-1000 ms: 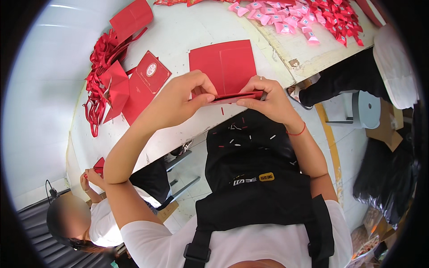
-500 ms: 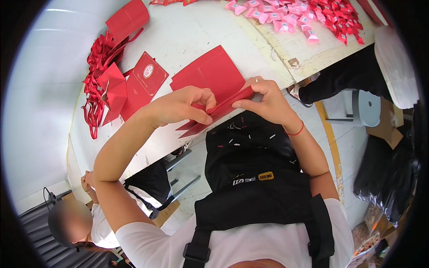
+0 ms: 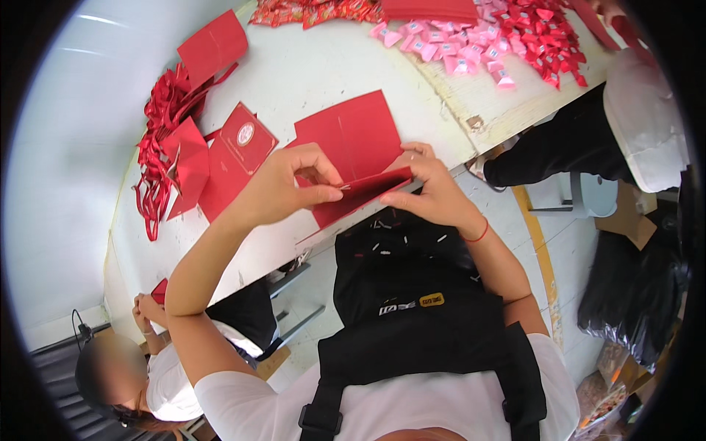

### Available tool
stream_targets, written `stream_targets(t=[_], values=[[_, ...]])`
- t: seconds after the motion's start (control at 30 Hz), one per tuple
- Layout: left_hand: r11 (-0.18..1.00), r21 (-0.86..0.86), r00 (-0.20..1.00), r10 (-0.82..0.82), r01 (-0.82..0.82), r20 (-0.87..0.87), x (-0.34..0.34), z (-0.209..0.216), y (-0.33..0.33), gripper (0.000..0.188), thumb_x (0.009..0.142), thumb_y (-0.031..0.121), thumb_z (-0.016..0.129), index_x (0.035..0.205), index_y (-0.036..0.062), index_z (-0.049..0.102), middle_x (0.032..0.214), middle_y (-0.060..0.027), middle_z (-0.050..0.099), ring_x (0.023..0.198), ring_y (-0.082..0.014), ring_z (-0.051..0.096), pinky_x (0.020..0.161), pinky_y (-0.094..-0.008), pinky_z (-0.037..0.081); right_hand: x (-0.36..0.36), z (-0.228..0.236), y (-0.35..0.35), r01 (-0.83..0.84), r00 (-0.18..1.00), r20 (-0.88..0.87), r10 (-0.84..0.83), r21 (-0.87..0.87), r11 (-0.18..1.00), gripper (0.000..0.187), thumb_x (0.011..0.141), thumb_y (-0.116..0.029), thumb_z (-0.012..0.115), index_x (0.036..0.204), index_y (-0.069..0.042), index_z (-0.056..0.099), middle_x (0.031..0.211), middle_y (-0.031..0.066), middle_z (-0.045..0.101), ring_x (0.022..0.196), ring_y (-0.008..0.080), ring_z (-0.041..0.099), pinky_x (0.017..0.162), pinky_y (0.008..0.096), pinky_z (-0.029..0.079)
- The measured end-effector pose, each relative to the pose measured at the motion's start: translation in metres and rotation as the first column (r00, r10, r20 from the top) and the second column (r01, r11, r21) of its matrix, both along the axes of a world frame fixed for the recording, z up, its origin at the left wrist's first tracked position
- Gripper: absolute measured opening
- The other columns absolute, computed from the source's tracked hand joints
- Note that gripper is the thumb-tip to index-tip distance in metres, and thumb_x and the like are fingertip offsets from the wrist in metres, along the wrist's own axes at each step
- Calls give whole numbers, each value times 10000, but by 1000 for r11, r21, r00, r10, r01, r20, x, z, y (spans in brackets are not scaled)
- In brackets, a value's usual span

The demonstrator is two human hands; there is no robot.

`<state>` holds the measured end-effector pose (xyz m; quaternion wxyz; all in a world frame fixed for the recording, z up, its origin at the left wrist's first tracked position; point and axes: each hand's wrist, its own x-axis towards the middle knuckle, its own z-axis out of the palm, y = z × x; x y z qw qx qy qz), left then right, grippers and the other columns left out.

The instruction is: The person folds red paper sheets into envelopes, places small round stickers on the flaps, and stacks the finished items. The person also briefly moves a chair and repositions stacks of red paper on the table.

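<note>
White worktable (image 3: 294,66) spreads under the work, its near edge chipped and running aslant below the hands. Just over that edge, between the hands, a folded red card (image 3: 368,192) stands partly open, its panels parted.

For a neat result, the right hand would do best with a light, steady hold so that the stiff panels do not buckle, while the left fingertips work close to the fold rather than pull at a corner.

The right hand (image 3: 435,187) is clamped on the card's right end, thumb on the near side and fingers behind. At the opening's left, the left hand (image 3: 301,184) has thumb and forefinger nearly together; whether they grip a panel or some small piece, I cannot tell. The left elbow juts wide with the wrist bent inward; the right forearm, wearing a red cord bracelet (image 3: 476,231), rises more steeply.

Just beyond lie flat red card blanks (image 3: 349,128). Farther left are a printed red card with a pale oval medallion (image 3: 245,134) and a heap of red ribbons (image 3: 163,95). At the far right of the tabletop sit small pink packets (image 3: 456,51) and red packets (image 3: 548,48).
</note>
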<state>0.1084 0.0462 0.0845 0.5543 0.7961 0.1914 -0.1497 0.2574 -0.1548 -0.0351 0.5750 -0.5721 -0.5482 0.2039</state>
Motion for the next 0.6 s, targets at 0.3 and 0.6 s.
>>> stream_targets(t=[0.3,0.6], values=[[985,-163,972,17,-57,-235,6,-9,5,190,738,-65,641,854,62,561,854,17,580,861,-90,573,797,-241,453,3,11,1,-87,996,-10,87,-134,987,361,821,-343,773,1057,-80,697,928,56,689,837,189,621,1111,418,249],[964,-125,964,216,-235,-152,15,-24,13,201,644,-26,669,825,60,659,813,-5,636,838,-107,580,802,-244,432,-12,58,37,98,795,544,-269,323,941,246,741,-111,766,983,-111,720,1013,10,646,1009,206,582,948,405,361]])
